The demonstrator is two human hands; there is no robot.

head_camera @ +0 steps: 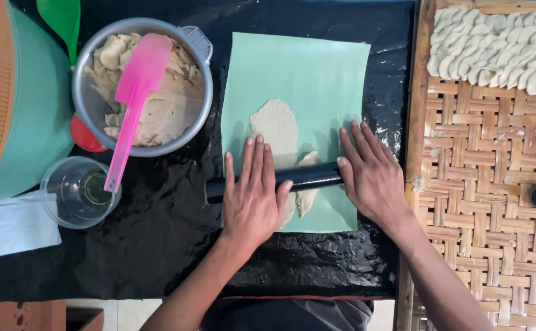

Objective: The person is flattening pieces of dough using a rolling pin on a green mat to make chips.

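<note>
on green sheet (317,67): both hands (252,193) (372,175) flat, fingers spread, pressing black roller (308,176) over dough (275,125).

1. A small food-making workspace, home kitchen or cottage snack workshop; which one cannot be told.
2. A metal pot (84,98) holds raw dough, with a pink spatula (134,92) resting on it.
3. Black plastic sheeting (157,245) covers the worktop.
4. A woven bamboo tray (482,184) carries rows of shaped dough pieces (501,43).
</note>
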